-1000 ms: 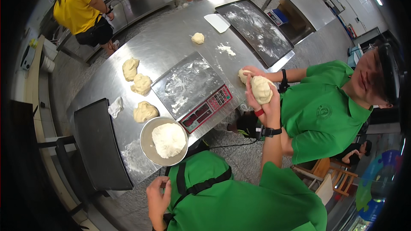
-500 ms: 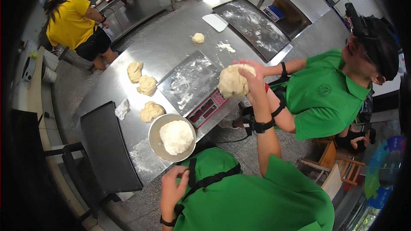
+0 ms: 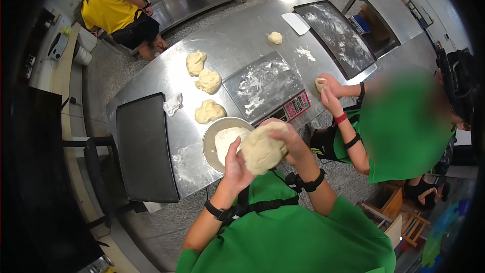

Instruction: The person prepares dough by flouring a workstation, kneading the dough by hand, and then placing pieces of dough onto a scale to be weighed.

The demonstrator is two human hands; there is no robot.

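Close to my body, at the near side of the bowl, a large pale lump of dough (image 3: pixel 263 150) is between my two hands. My right hand (image 3: pixel 290 140) wraps its right side, fingers curled over the top. Against its left edge rests my left hand (image 3: pixel 236 168), cupped with the thumb raised; part of its fingers is hidden by the dough. The metal bowl (image 3: pixel 206 146) behind holds white flour (image 3: pixel 228 138). A floured scale (image 3: pixel 267 83) with a red key panel lies beyond it. Several dough lumps (image 3: pixel 208 81) sit left of the scale.
A black tray (image 3: pixel 146 146) lies at left beside a crumpled white cloth (image 3: pixel 173 104). At far right are a floured tray (image 3: pixel 336 35), a white scraper (image 3: pixel 295 24) and a small dough ball (image 3: pixel 275 37). A co-worker's hands (image 3: pixel 331 93) hold a small dough piece at right.
My right hand has brought the large dough from beside the co-worker's hands back toward me. My left hand has risen to meet it. The view has shifted, and the co-worker now holds a small piece.
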